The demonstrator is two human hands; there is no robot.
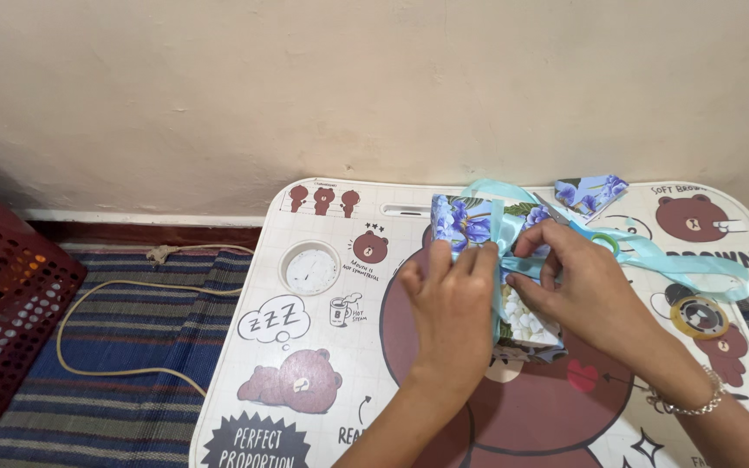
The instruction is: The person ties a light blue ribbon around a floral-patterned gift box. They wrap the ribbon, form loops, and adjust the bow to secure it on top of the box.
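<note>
A small box wrapped in blue flower-print paper (465, 221) lies on a white lap table (340, 381) printed with brown bear cartoons. A light blue ribbon (695, 270) goes around the box and trails off to the right. My left hand (452, 303) presses on the box top and pinches the ribbon at its middle. My right hand (578, 282) grips the ribbon from the right side, fingers curled around it. Both hands meet over the box.
A scrap of the same flower paper (589, 192) lies behind the box. A tape roll (698, 316) rests at the table's right. A red perforated basket (6, 303) stands left, and a cord (106, 329) loops on the striped mat (123, 399). The wall is close behind.
</note>
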